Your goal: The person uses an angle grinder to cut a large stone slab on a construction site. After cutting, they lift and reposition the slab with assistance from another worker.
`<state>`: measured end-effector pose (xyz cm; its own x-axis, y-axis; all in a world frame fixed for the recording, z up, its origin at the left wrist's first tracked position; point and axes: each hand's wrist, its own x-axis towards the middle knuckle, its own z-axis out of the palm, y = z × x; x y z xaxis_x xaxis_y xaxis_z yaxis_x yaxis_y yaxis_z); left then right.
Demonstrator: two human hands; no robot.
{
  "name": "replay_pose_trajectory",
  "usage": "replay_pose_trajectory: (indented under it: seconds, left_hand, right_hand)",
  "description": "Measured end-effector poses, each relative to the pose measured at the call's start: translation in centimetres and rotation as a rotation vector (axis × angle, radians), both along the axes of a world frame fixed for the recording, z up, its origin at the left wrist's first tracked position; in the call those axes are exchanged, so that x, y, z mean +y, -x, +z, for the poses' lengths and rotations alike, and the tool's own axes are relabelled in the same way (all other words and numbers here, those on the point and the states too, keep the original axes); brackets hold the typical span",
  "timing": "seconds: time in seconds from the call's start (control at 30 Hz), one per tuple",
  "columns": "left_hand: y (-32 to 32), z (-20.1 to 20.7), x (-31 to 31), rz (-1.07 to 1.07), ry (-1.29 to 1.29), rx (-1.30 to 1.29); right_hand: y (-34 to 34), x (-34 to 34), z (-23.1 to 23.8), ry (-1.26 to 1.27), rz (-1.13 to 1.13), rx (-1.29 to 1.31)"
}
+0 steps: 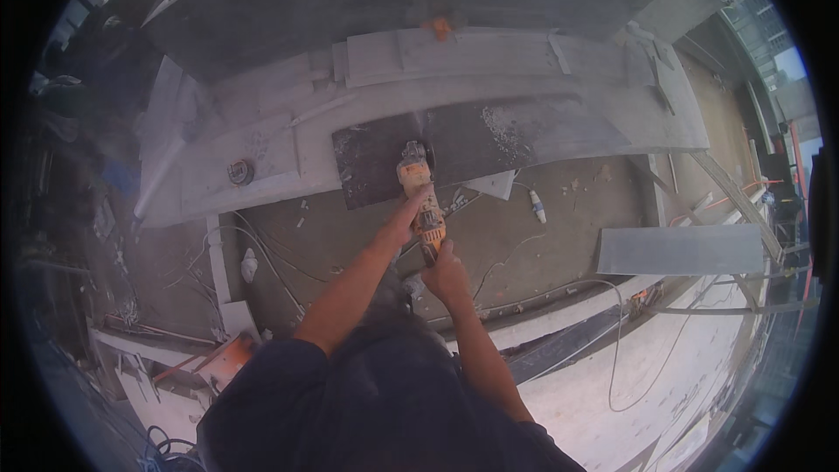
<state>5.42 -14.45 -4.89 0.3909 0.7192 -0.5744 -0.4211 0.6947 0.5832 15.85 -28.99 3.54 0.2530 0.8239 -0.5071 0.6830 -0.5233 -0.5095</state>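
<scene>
Left hand [412,214] and right hand [444,269], both clamped on an orange angle grinder [421,197], its disc just beyond them on a dark slab [454,144]; a trailing cable [612,332] near the right hand could snag, jerking the disc.

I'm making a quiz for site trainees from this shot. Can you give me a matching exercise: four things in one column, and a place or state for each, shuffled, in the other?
Things:
1. Grinder
2. Dark slab
3. Grey panel
4. Spare disc

Places or states:
A. Lies alone on the floor, to the right
B. Held in both hands
C. Lies on the pale board, to the left
D. Under the grinder's head, streaked with dust

Pairs: 1-B, 2-D, 3-A, 4-C
</scene>
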Motion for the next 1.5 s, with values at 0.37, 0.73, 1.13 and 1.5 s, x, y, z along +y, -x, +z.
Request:
replay_pose_trajectory:
  seconds: [0.37, 0.73, 1.13, 1.5]
  left_hand:
    - [-0.7, 3.2, -3.2, -0.011, 0.003, -0.017]
    - [-0.7, 1.7, -0.1, -0.009, 0.079, 0.060]
    - [-0.8, 2.5, -1.9, -0.048, 0.089, -0.065]
    - [-0.3, 3.4, -3.2, 0.019, 0.095, -0.011]
  right_hand:
    - [-0.6, -2.9, 1.2, 0.004, -0.034, 0.007]
    - [-0.4, -0.8, -1.9, -0.091, -0.021, 0.006]
    - [-0.7, -3.1, -0.6, -0.040, -0.030, 0.013]
    - [-0.6, -4.1, -0.7, -0.015, 0.004, -0.014]
